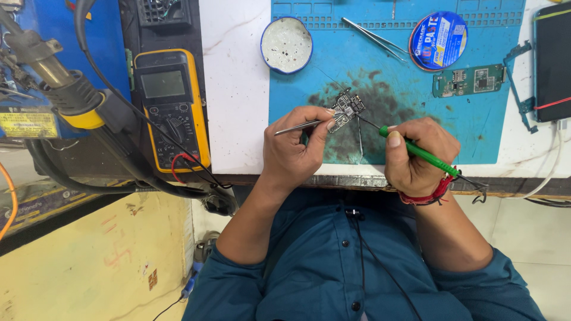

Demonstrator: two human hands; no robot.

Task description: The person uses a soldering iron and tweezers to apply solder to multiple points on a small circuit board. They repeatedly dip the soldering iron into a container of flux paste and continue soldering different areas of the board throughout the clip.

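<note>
My left hand [295, 144] grips slim metal tweezers [297, 126] and steadies a small dark circuit board [347, 109] over a stained blue work mat [416, 113]. My right hand [418, 156] holds a green-handled soldering iron [423, 154] like a pen. Its thin tip points up-left and meets the board's right edge. Both hands hover at the mat's front edge, close together, with the board between them.
A yellow multimeter [172, 107] lies at left beside a hot-air handle [65, 89]. On the mat sit a round tin [286, 44], spare tweezers [375, 37], a blue paste tin [438, 40] and a green circuit board [470, 80]. A phone [552, 59] lies at far right.
</note>
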